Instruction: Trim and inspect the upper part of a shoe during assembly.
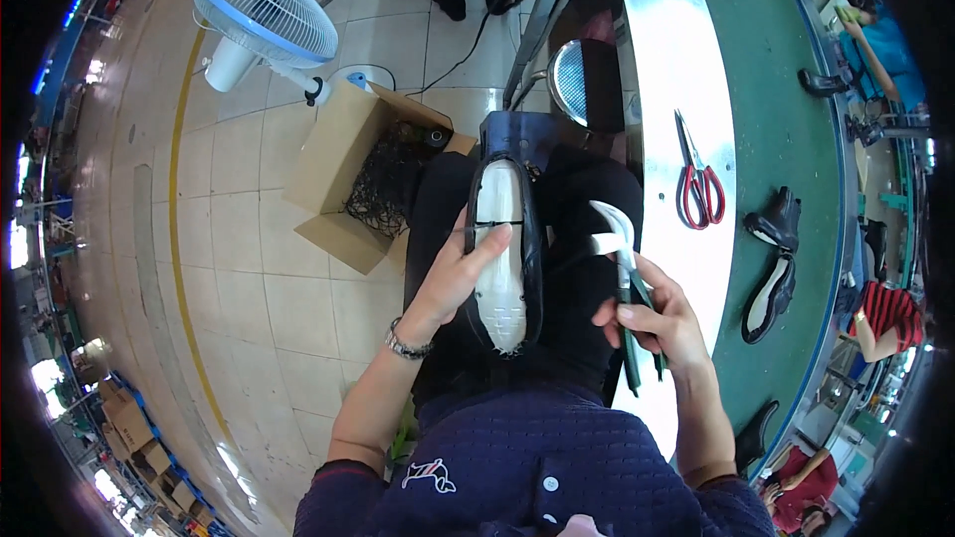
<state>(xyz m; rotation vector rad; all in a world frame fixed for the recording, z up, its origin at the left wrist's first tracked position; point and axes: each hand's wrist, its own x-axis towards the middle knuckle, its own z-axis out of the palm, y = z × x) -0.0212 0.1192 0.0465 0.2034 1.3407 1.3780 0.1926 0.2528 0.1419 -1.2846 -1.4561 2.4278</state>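
Observation:
A black shoe upper on a white last lies sole-up on my lap. My left hand grips its left side, thumb across the white insole. My right hand is closed on green-handled lasting pliers, their curved silver jaws raised just right of the shoe and apart from it.
A steel-edged green conveyor belt runs along my right with red-handled scissors and black shoe uppers. An open cardboard box and a blue-and-white fan stand on the tiled floor to my left. Other people sit beyond the belt.

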